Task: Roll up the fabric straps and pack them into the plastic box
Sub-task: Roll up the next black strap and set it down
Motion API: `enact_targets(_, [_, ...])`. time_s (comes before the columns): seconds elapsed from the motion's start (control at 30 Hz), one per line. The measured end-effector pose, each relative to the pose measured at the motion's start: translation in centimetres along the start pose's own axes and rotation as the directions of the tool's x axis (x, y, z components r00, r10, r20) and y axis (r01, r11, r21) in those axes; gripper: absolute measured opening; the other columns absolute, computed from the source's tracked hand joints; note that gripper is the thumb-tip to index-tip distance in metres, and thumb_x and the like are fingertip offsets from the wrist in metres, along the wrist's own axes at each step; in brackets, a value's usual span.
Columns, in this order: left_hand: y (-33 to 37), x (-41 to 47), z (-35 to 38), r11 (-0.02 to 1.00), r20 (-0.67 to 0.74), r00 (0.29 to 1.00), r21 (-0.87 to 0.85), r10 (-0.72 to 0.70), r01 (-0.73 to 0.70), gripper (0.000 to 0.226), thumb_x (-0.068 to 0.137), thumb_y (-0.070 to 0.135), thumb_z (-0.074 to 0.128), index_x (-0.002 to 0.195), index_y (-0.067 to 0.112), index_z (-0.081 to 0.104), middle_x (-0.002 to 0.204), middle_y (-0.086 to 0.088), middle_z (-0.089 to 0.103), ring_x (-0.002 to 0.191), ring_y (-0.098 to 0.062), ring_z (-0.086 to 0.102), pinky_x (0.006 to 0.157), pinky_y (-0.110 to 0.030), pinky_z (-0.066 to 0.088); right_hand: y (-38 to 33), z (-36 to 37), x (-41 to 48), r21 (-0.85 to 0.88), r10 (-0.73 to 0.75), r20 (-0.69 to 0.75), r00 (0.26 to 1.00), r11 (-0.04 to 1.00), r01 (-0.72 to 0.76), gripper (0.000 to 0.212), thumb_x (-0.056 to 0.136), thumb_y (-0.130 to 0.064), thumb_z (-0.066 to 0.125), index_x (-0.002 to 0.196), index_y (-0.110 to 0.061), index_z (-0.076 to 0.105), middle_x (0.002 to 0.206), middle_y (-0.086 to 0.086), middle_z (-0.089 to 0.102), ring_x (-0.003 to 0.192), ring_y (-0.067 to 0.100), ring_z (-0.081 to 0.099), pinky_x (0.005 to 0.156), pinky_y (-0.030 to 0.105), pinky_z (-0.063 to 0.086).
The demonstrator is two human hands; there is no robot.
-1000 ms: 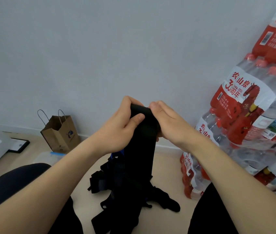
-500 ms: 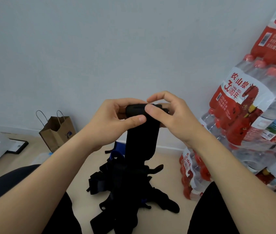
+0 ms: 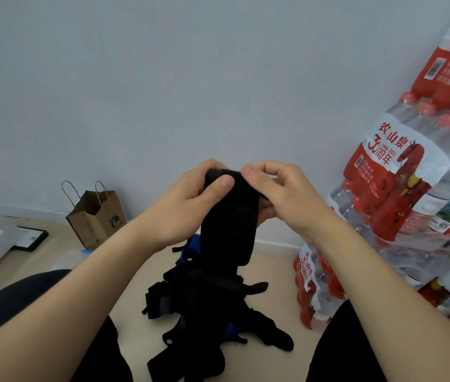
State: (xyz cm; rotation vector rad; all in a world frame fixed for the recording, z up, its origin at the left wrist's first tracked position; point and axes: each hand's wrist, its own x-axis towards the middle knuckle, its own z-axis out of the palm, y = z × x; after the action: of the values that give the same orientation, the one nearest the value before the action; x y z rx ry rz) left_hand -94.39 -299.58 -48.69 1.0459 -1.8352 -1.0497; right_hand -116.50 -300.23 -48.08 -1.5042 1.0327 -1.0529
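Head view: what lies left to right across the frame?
Black-framed panel → brown paper bag → left hand → black strap → right hand → water-bottle packs.

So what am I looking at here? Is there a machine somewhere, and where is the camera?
There is no machine here. These are a person's two bare hands, filmed by a single camera worn on the head and looking forward and down. The left hand and the right hand both pinch the top end of a wide black fabric strap. The strap seems to be rolled over at the top, and the rest hangs down. Below it, on the beige floor, lies a tangled heap of more black straps. A brown paper bag stands by the wall on the left. Shrink-wrapped packs of water bottles with red labels are stacked on the right.
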Motion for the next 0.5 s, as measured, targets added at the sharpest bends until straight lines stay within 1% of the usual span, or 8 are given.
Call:
enact_targets(0.07, [-0.18,-0.1,0.03,0.995,0.025,1.0,-0.099,-0.02,0.022,0.024,0.113,0.03,0.054,0.126,0.011,0.063,0.116,-0.02,0.07,0.106,-0.026,0.071,0.097,-0.05,0.057,0.12,-0.1,0.09,-0.05,-0.014,-0.026,1.0,0.999,0.012,0.024,0.103,-0.033,0.074,0.105,-0.009,0.072,0.089,0.018,0.081,0.081,0.039,0.08,0.071,0.05,0.067])
enact_targets(0.13, [-0.28,-0.11,0.02,0.977,0.038,0.997,-0.199,-0.071,0.077,0.031,0.107,0.036,0.058,0.129,0.015,0.064,0.125,-0.018,0.07,0.118,-0.032,0.071,0.104,-0.051,0.056,0.32,-0.07,0.07,-0.074,-0.07,-0.057,0.996,0.995,0.066,0.017,0.099,-0.025,0.079,0.11,-0.013,0.074,0.093,0.016,0.081,0.085,0.035,0.081,0.076,0.051,0.068])
enact_targets(0.2, [-0.38,-0.01,-0.02,0.97,0.03,0.994,-0.214,-0.108,0.112,0.034,0.108,0.044,0.058,0.126,0.017,0.066,0.117,-0.012,0.074,0.109,-0.026,0.073,0.098,-0.048,0.057,0.5,-0.09,0.0,-0.113,-0.137,-0.084,0.987,0.985,0.127,0.021,0.093,-0.019,0.086,0.111,-0.018,0.075,0.096,0.013,0.08,0.086,0.029,0.081,0.071,0.043,0.068])
enact_targets(0.27, [-0.49,0.15,-0.04,0.982,0.016,0.996,-0.165,-0.093,0.095,0.029,0.112,0.039,0.055,0.124,0.016,0.066,0.107,-0.009,0.073,0.1,-0.022,0.071,0.093,-0.046,0.058,0.6,-0.09,-0.06,-0.169,-0.176,-0.088,0.98,0.973,0.16,0.027,0.087,-0.019,0.091,0.108,-0.023,0.075,0.098,0.012,0.077,0.088,0.027,0.08,0.07,0.042,0.068])
enact_targets(0.3, [-0.52,0.2,-0.08,0.989,0.014,0.998,-0.131,-0.066,0.067,0.024,0.112,0.034,0.054,0.125,0.016,0.065,0.108,-0.01,0.073,0.1,-0.023,0.071,0.093,-0.047,0.059,0.58,-0.12,-0.08,-0.162,-0.174,-0.076,0.982,0.974,0.16,0.029,0.085,-0.019,0.091,0.108,-0.023,0.074,0.099,0.014,0.076,0.088,0.027,0.08,0.07,0.043,0.068])
enact_targets(0.37, [-0.46,0.21,-0.18,0.996,0.015,1.0,-0.09,0.002,0.0,0.021,0.112,0.03,0.056,0.127,0.019,0.064,0.114,-0.015,0.072,0.104,-0.028,0.071,0.094,-0.049,0.059,0.38,-0.21,-0.07,-0.065,-0.125,-0.039,0.991,0.99,0.123,0.026,0.087,-0.021,0.085,0.109,-0.017,0.071,0.1,0.021,0.073,0.086,0.029,0.079,0.065,0.043,0.066])
enact_targets(0.43, [-0.38,0.17,-0.36,0.991,0.015,0.999,-0.129,0.032,-0.03,0.025,0.107,0.03,0.057,0.129,0.02,0.063,0.118,-0.017,0.07,0.108,-0.033,0.07,0.094,-0.048,0.059,0.22,-0.41,0.02,-0.021,-0.1,-0.021,0.995,0.995,0.1,0.022,0.094,-0.025,0.08,0.108,-0.011,0.072,0.095,0.02,0.075,0.079,0.034,0.078,0.059,0.042,0.064])
enact_targets(0.5, [-0.38,0.17,-0.42,0.977,0.001,1.0,-0.21,0.019,-0.018,0.027,0.106,0.03,0.059,0.132,0.022,0.063,0.121,-0.018,0.069,0.11,-0.03,0.071,0.095,-0.049,0.06,0.22,-0.49,0.06,-0.059,-0.142,-0.073,0.987,0.989,0.138,0.02,0.096,-0.024,0.082,0.107,-0.01,0.074,0.089,0.014,0.08,0.067,0.038,0.077,0.056,0.04,0.064])
